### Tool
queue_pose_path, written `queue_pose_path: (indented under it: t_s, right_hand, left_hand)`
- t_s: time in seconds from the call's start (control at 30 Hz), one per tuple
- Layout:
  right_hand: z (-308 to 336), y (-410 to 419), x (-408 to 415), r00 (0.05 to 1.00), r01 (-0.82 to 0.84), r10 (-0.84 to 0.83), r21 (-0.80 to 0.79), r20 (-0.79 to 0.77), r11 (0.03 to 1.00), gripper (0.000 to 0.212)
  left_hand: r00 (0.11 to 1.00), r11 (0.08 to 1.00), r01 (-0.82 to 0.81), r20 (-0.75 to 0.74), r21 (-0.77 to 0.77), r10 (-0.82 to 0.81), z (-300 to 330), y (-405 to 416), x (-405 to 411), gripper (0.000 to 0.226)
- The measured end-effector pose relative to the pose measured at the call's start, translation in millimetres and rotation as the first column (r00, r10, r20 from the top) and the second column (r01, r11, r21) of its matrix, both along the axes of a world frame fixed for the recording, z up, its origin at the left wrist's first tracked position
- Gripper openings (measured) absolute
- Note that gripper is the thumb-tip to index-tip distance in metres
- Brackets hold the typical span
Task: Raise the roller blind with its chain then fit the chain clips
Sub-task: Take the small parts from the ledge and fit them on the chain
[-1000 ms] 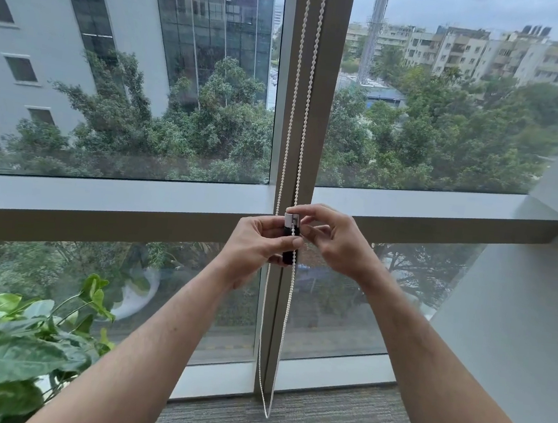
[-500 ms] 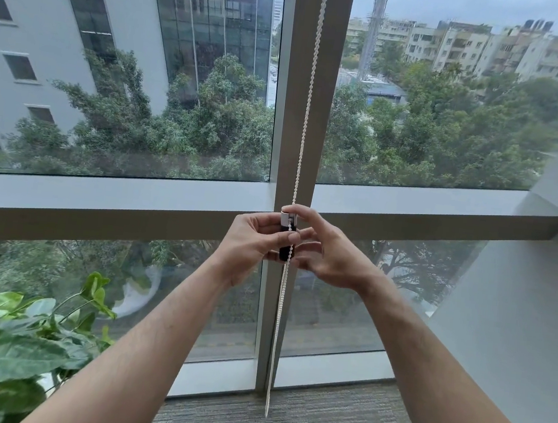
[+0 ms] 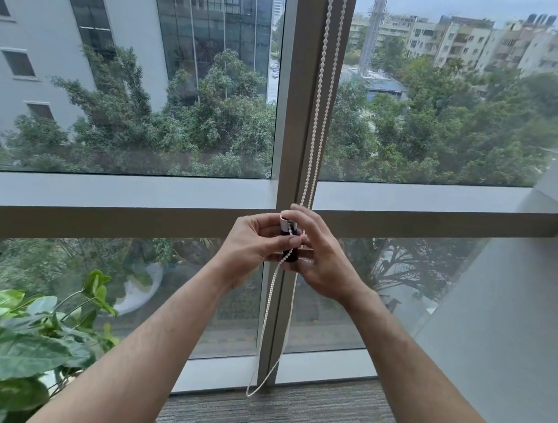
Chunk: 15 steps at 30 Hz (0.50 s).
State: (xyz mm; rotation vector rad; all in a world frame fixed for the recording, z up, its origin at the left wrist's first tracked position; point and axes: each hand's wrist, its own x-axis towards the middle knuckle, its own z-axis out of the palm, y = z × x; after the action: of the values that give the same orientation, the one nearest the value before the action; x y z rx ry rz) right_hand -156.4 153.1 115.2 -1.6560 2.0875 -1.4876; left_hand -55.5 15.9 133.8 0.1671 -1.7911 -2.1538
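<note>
- Head view: my left hand (image 3: 253, 243) and right hand (image 3: 318, 253) met in front of the window mullion (image 3: 295, 109), just below the horizontal frame bar (image 3: 117, 201).
- My fingers (image 3: 267, 241) were curled narrow round the chain clip (image 3: 288, 238), a small white-and-dark piece pinched between both hands.
- The bead chain (image 3: 319, 112) ran down through the clip to a loop near the carpet (image 3: 283, 422).
- Half a second earlier the two strands looked like one line; now they hung visibly apart, above and below my hands.
- My hands had stayed at the same spot.
- A leafy plant (image 3: 8, 348) stood at lower left.
</note>
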Motion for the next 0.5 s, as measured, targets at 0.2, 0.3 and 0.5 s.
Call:
queue_pose_path:
  t_s: [0.2,0.3,0.5]
  right_hand:
    - [-6.7,8.4,14.0,0.977,-0.022,0.041,-0.091,0.211,0.996,0.098]
    - [-11.2,10.7,18.3,0.944,0.021,0.058,-0.236,0.325,0.972,0.088]
    - [-14.3,7.9,14.3,0.754,0.196,-0.092,-0.089,0.651,0.977,0.062]
  left_hand:
    - [1.0,0.999,-0.014,-0.013,-0.035,0.013,-10.0,-3.2,-0.1,0.035]
    - [1.0,0.998,-0.012,-0.007,-0.068,0.011,-14.8,-2.0,0.5,0.033]
    - [1.0,0.989,-0.022,0.019,-0.149,0.025,-30.0,3.9,-0.7,0.04]
